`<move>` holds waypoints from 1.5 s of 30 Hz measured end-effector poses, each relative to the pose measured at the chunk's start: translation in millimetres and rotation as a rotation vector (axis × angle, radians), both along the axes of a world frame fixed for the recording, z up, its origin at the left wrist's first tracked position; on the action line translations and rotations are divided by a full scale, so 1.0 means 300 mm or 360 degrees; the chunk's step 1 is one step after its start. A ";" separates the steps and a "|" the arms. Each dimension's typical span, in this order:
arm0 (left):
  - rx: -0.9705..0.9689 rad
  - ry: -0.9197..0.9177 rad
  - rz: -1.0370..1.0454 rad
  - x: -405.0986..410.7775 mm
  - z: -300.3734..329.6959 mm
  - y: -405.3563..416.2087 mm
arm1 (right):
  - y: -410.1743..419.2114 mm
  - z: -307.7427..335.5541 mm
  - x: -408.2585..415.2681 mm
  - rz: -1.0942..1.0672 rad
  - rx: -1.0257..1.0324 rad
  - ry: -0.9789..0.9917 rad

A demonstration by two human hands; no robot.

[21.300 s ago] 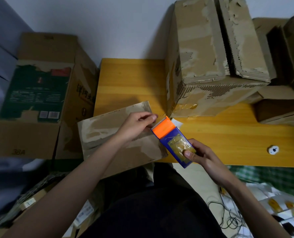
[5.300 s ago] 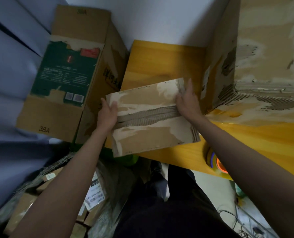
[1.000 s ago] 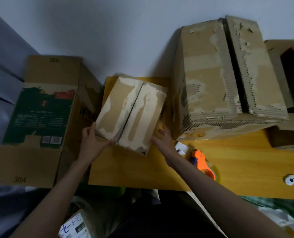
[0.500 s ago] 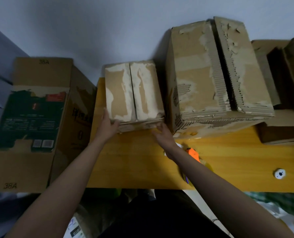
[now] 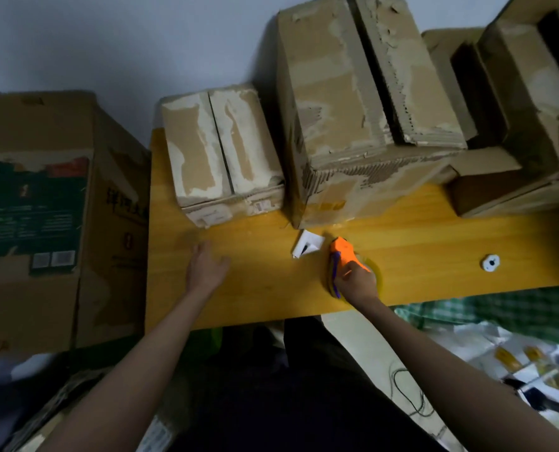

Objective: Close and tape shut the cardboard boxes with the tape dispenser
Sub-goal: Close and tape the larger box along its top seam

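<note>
The person's right hand [image 5: 356,282] is curled round the orange and purple plastic tape dispenser [image 5: 343,256], which lies on the yellow wooden tabletop [image 5: 258,288] with its roll of clear tape partly hidden under the palm. The left hand [image 5: 206,269] hovers over or rests on the bare wood well to the left of it, fingers spread and holding nothing; contact cannot be told. Just beyond the left hand's fingertips stands the small worn brown cardboard box [image 5: 222,151], flaps folded together with a dark seam down the middle and no fresh tape visible on it. The step appears to be picking up the dispenser; next it would likely need lifting to that seam while the free hand steadies the box. Beyond the right hand stands a taller torn cardboard box [image 5: 353,109], with a white scrap of paper [image 5: 307,243] at its foot, just ahead of the dispenser. The table abuts a pale wall; a large printed carton [image 5: 43,207] stands left of the left hand.
</note>
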State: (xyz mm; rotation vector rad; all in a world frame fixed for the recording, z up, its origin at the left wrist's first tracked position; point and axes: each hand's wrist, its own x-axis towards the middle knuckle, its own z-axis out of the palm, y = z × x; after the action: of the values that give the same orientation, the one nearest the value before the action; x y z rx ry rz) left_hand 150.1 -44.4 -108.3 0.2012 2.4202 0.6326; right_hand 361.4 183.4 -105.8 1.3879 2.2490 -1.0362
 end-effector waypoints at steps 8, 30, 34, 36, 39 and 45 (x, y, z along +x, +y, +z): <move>-0.0085 -0.0254 -0.0690 0.186 -0.069 0.057 | -0.038 -0.076 0.120 0.0280 0.0035 -0.0310; -0.0430 0.0489 -0.1909 0.254 -0.246 0.659 | 0.116 -0.108 0.197 0.0084 0.0111 0.0247; -0.0839 0.0614 -0.1911 0.254 -0.220 0.661 | 0.167 -0.056 0.248 -0.0029 0.0008 0.0438; -0.1021 0.0562 -0.1859 0.230 -0.204 0.625 | 0.178 -0.027 0.254 -0.0109 -0.0031 0.0529; -0.1091 0.0440 -0.1650 0.191 -0.151 0.555 | 0.189 0.034 0.247 -0.0248 -0.0147 0.0630; -0.0812 0.0483 -0.1284 0.117 0.039 0.478 | 0.209 0.195 0.236 -0.0674 -0.0354 0.0778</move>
State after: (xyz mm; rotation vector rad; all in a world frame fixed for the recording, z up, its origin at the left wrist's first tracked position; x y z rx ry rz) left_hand 185.1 99.1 -96.5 1.0351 2.3906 -0.3953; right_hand 432.1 246.2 -47.3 1.6912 2.0835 -1.8809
